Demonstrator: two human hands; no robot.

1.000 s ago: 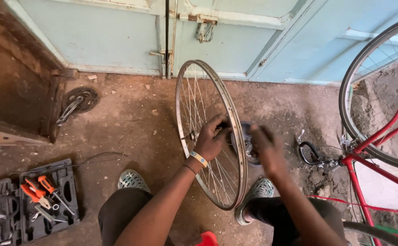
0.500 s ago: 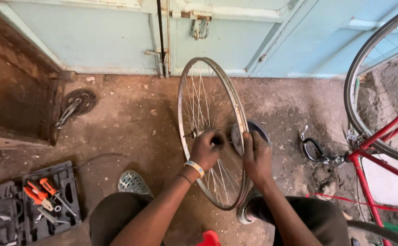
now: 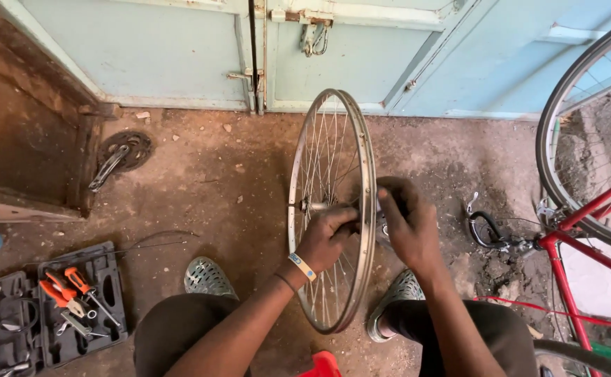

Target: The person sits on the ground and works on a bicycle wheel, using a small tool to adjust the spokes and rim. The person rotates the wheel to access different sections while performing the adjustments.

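Two hands, left hand [image 3: 328, 241] and right hand [image 3: 409, 227], flank upright wheel [image 3: 333, 209]; toolbox [image 3: 40, 314] left.

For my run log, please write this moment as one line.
left hand: grips hub | right hand: on hub's far side | wheel: upright on floor | toolbox: open, left

I hold a bike wheel [image 3: 333, 209] upright on the floor. My left hand [image 3: 326, 241] grips its middle, my right hand [image 3: 410, 227] the other side. A tool case [image 3: 47, 314] lies nearby.
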